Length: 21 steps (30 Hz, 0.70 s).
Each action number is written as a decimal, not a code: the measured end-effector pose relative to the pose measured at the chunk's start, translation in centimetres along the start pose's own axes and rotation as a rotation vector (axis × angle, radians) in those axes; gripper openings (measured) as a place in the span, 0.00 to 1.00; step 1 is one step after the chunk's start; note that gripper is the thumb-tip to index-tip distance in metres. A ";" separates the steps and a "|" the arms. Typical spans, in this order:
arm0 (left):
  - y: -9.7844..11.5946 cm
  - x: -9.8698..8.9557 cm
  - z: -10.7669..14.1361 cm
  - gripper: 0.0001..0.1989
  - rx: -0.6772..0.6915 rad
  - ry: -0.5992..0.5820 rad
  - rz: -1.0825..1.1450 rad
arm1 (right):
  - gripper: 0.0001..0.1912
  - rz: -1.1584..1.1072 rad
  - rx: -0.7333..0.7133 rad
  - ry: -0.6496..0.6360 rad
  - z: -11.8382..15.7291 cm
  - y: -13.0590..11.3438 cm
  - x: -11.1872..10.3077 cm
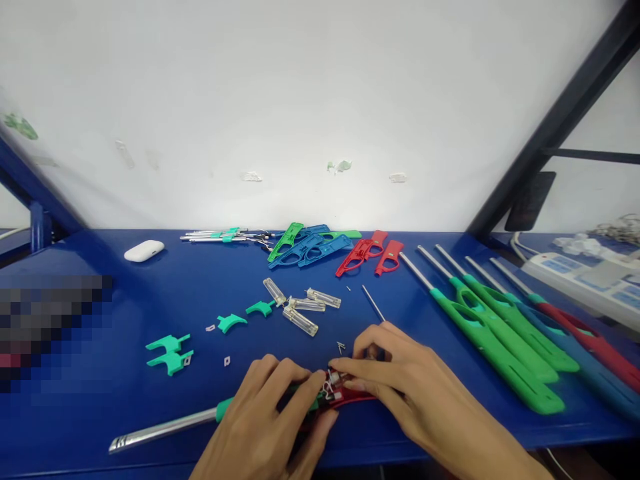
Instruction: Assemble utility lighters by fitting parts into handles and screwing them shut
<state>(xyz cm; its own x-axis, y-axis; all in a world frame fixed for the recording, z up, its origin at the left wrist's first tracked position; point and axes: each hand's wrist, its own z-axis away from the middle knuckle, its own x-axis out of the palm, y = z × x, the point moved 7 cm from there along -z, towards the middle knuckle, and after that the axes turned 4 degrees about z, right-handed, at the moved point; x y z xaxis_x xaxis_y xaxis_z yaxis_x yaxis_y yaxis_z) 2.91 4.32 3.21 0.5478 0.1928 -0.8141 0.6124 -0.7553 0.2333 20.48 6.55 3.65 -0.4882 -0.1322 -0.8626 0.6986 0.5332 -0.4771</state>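
Observation:
A partly assembled gas lighter lies near the table's front edge, its silver tube [165,430] pointing left and its green collar [223,408] beside my left hand. My left hand [273,413] is closed around its middle. White wires [328,385] and small parts show in its open red half-shell [353,398]. The thumb and fingers of my right hand [405,380] press together on the shell's right part, hiding much of it. A thin metal rod [373,303], like a screwdriver shaft, runs behind my right hand. Its other end is hidden.
Several clear fuel tanks [301,321], green triggers [233,324] and tiny screws [341,347] lie ahead. Blue shells [325,250], red shells [389,259] and metal tubes [210,237] are farther back. Assembled lighters [500,360] lie right; a white case [145,251] is back left.

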 end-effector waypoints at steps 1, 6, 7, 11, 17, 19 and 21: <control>0.0 0.0 0.1 0.12 0.002 -0.007 -0.001 | 0.18 -0.002 0.009 0.003 0.0 0.0 0.0; 0.1 0.0 0.1 0.12 -0.002 -0.010 0.004 | 0.17 0.012 0.043 0.014 0.1 -0.6 -0.2; 0.1 -0.1 0.1 0.11 -0.008 0.001 0.006 | 0.17 0.014 0.047 0.010 0.1 -0.7 -0.3; 0.2 -0.4 -0.3 0.07 -0.009 0.012 0.016 | 0.17 0.005 0.072 -0.003 0.0 -0.9 -0.4; 0.2 -0.5 -0.6 0.08 -0.003 -0.002 0.032 | 0.15 0.005 0.086 -0.021 0.0 -0.7 -0.1; 0.2 -0.5 -0.6 0.08 0.006 -0.007 0.034 | 0.13 0.001 0.085 -0.023 0.1 -0.6 -0.1; 0.2 -0.4 -0.5 0.07 0.016 -0.023 0.026 | 0.13 -0.010 0.079 -0.004 0.2 -0.4 -0.3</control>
<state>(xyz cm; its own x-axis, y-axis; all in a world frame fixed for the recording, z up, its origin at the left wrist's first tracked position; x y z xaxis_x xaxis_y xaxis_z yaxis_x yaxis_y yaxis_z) 3.11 4.41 3.86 0.5501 0.1587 -0.8199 0.5888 -0.7699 0.2460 20.39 6.21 4.07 -0.4930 -0.1409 -0.8585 0.7329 0.4644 -0.4971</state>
